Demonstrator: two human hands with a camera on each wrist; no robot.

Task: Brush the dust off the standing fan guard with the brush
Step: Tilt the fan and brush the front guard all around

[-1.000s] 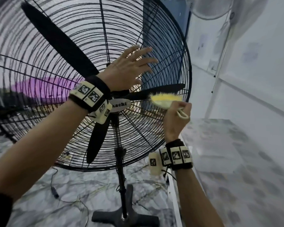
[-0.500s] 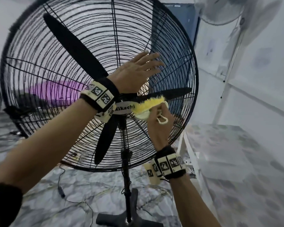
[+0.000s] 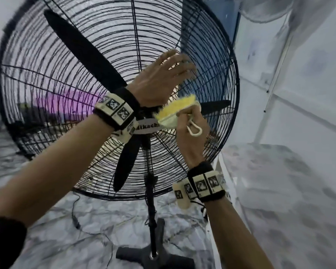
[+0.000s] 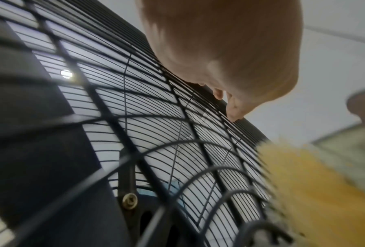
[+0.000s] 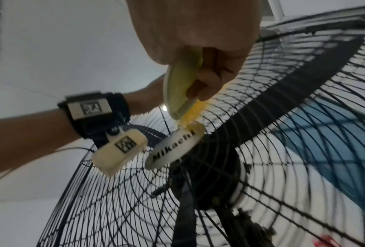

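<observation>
Since the earlier frame, the brush (image 3: pixel 172 113) had moved left to the guard's (image 3: pixel 211 133) centre badge (image 3: pixel 146 127). Right hand (image 3: pixel 192 136) fingers gripped its handle; left hand (image 3: pixel 159 82) lay flat, fingers spread. Bristles looked blurred.

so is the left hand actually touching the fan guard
Touching. The left wrist view shows the left hand with its fingertips resting on the wires of the fan guard, no gap visible.
</observation>
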